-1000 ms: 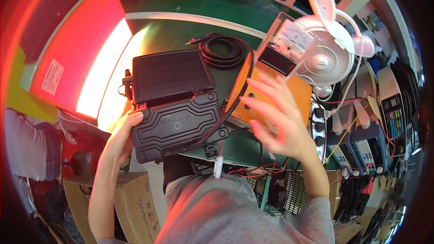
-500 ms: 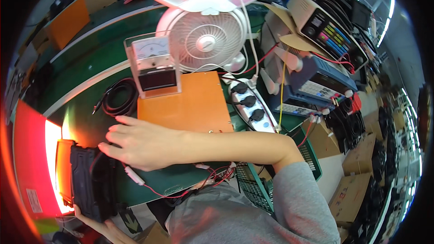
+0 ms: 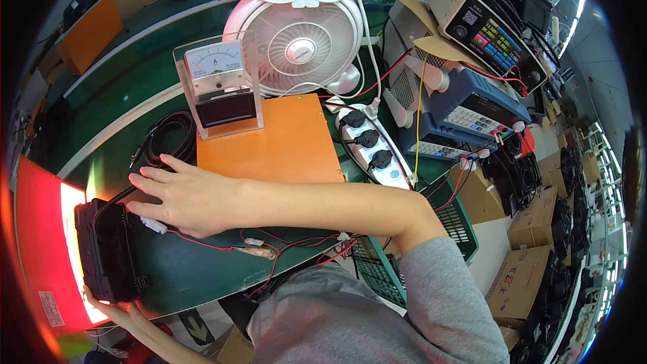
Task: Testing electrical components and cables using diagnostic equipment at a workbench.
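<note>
My left hand (image 3: 116, 310) grips the bottom end of a black plastic case (image 3: 106, 249) that stands beside a glowing red panel (image 3: 39, 229) at the left. My right hand (image 3: 178, 199) reaches across the green bench with fingers spread, palm down, just right of the case. A black cable (image 3: 118, 195) runs from the case under or beside its fingertips toward a coil (image 3: 168, 138); contact is unclear. A white connector (image 3: 155, 228) with red wires lies below that hand. Behind it is an orange box (image 3: 276, 141) with a clear-framed meter (image 3: 214, 63) on top.
A rabbit-eared white fan (image 3: 299, 50) stands behind the orange box. A power strip (image 3: 387, 175) and stacked instruments (image 3: 472, 114) occupy the right side. A green crate (image 3: 451, 216) sits beside the bench's front edge; cardboard boxes (image 3: 526, 276) are stacked farther right.
The view swung rightward. The case turned from lying wide to standing narrow by the red panel. My right hand moved left toward it; since half a second ago, slightly higher.
</note>
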`<state>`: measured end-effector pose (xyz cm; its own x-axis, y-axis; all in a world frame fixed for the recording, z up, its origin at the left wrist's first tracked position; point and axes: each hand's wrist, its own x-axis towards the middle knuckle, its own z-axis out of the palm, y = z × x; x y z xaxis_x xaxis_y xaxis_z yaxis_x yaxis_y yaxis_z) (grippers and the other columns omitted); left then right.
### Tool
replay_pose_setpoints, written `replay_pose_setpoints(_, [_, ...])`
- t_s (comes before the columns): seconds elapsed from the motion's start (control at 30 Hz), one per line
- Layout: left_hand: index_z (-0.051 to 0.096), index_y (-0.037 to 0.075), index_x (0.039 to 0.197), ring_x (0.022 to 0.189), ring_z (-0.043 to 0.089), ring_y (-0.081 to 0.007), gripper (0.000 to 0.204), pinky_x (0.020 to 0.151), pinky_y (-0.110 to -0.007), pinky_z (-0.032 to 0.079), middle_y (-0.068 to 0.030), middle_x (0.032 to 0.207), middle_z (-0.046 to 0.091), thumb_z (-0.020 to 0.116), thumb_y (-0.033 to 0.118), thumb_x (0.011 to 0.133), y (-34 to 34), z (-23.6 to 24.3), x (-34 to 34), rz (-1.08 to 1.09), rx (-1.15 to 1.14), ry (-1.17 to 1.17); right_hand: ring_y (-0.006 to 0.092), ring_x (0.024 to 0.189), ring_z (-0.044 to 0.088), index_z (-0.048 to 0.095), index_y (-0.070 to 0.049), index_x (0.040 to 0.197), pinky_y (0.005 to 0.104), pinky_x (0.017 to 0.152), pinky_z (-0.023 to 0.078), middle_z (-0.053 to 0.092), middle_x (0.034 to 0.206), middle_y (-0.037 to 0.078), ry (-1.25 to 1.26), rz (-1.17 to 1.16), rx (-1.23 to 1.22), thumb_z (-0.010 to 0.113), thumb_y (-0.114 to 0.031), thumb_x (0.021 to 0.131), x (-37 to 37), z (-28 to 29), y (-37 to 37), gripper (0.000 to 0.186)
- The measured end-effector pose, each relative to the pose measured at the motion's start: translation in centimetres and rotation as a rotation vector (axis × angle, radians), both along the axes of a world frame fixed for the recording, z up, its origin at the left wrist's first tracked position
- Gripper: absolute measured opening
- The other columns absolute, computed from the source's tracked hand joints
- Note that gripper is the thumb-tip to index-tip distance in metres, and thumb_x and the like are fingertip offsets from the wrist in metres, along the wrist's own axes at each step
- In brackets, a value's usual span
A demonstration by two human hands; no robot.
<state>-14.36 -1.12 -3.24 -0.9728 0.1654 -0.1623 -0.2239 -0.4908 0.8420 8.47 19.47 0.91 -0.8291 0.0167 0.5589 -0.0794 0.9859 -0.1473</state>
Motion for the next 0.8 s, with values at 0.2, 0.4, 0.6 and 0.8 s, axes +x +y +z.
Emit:
replay_pose_setpoints(0.2, [0.050,0.008,0.120,0.112,0.051,-0.0273,0.051,0.092,-0.045,0.046,-0.0088,0.123,0.052,0.062,0.038,0.080,-0.2,-0.3,-0.1,-0.023,0.018,-0.013,0.0359,0.124,0.039,0.054,-0.004,0.117,0.0489,0.102,0.029,0.038,0.133,0.025,0.011,0.000,0.005,0.058,-0.015,0.077,1.3,-0.2,0.1,0.042])
replay_pose_setpoints(0.4, [0.052,0.006,0.120,0.110,0.053,-0.0266,0.053,0.093,-0.043,0.046,-0.0088,0.121,0.054,0.062,0.037,0.078,-2.1,1.1,3.9,-0.058,-0.020,-0.079,0.0338,0.113,0.048,0.059,-0.001,0.102,0.0457,0.098,0.036,0.050,0.117,0.023,0.127,0.010,0.117,0.058,-0.013,0.073,3.9,1.0,-1.3,0.032])
replay_pose_setpoints(0.6, [0.054,0.001,0.115,0.109,0.054,-0.0248,0.043,0.097,-0.039,0.040,-0.0111,0.119,0.056,0.054,0.032,0.085,-5.2,-0.4,6.7,-0.312,0.027,-0.128,0.0197,0.068,0.056,0.060,0.000,0.085,0.0300,0.058,0.047,0.057,0.076,0.007,-0.179,0.112,-0.107,0.064,-0.007,0.061,10.0,2.8,-5.9,0.025])
replay_pose_setpoints(0.8, [0.048,0.000,0.123,0.113,0.049,-0.0221,0.049,0.097,-0.037,0.038,-0.0112,0.125,0.051,0.053,0.034,0.089,-5.2,0.5,8.4,-0.206,-0.304,0.007,0.0206,0.065,0.052,0.057,0.000,0.085,0.0304,0.055,0.045,0.050,0.073,0.007,-0.079,-0.118,-0.209,0.067,-0.009,0.066,10.6,-1.8,-8.2,0.023])
